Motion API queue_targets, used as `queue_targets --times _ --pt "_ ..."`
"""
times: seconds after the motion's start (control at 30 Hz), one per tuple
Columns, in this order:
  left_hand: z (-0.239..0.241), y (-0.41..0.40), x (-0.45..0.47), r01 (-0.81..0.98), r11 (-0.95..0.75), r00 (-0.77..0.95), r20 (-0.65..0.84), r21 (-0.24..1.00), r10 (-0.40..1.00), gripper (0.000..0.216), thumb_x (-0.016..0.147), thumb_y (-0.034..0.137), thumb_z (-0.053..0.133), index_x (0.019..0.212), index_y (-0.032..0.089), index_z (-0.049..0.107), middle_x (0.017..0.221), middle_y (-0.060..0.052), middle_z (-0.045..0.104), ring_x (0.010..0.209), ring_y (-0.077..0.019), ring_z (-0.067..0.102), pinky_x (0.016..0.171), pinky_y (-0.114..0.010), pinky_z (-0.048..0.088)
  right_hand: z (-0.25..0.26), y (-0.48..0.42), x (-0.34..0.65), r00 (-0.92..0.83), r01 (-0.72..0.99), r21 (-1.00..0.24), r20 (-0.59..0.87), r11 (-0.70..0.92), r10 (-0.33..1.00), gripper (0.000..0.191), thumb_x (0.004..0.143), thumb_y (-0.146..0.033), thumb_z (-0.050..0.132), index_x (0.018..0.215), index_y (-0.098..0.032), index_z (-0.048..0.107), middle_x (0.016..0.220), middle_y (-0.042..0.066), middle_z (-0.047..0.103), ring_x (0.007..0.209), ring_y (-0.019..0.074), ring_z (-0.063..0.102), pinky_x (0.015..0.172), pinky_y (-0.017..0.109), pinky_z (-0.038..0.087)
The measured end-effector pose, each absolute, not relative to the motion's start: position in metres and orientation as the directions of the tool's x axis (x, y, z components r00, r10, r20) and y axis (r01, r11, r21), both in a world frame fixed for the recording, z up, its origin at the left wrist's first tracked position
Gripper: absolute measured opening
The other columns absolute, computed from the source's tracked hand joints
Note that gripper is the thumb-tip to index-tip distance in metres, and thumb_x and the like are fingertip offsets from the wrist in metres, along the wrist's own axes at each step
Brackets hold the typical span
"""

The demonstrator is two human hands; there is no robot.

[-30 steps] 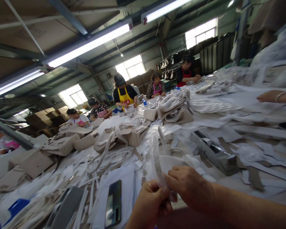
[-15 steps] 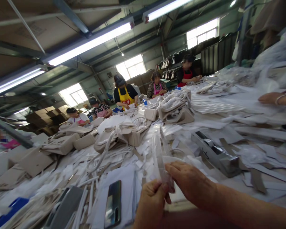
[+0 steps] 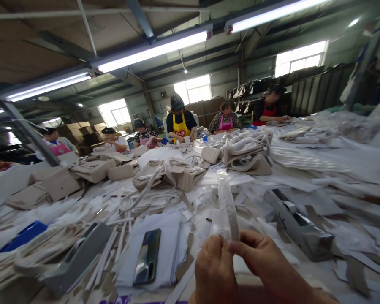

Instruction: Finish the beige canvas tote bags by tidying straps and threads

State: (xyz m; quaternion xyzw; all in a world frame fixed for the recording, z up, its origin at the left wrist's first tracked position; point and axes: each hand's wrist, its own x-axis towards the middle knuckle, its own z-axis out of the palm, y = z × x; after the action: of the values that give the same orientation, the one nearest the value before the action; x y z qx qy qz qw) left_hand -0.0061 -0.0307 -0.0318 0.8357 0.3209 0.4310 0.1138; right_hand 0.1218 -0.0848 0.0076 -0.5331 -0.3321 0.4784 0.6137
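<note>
Both my hands are at the bottom centre, close together. My left hand [image 3: 213, 270] and my right hand [image 3: 259, 259] pinch the lower end of a long clear plastic sleeve with a white strip inside [image 3: 227, 207], which stands up from my fingers. A smartphone [image 3: 147, 256] lies on white sheets just left of my left hand. A grey metal tape dispenser [image 3: 299, 230] sits to the right of my right hand.
The long table [image 3: 209, 280] is covered with white strips, paper and beige bags [image 3: 174, 173]. Another grey dispenser [image 3: 79, 257] and a blue tray [image 3: 23, 235] lie at left. Several people in aprons [image 3: 180, 120] work along the far side.
The view has swung, so the far workers sit more to the right. My hands stay pinched on the sleeve, which now stands more upright between my fingertips.
</note>
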Motion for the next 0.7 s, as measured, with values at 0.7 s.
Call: queue_targets --times 0.7 --pt "-0.008 -0.002 -0.006 0.071 0.173 0.684 -0.175 0.982 0.708 0.055 0.061 0.071 0.080 0.065 0.019 0.060 0.044 0.007 0.035 0.038 -0.0082 0.036 0.038 -0.020 0.030 -0.002 -0.091 0.153 -0.240 0.717 -0.428 0.589 0.550 0.772 0.031 0.100 -0.042 0.051 0.103 -0.017 0.069 0.086 0.008 0.069 0.072 0.0191 0.061 0.063 0.031 0.050"
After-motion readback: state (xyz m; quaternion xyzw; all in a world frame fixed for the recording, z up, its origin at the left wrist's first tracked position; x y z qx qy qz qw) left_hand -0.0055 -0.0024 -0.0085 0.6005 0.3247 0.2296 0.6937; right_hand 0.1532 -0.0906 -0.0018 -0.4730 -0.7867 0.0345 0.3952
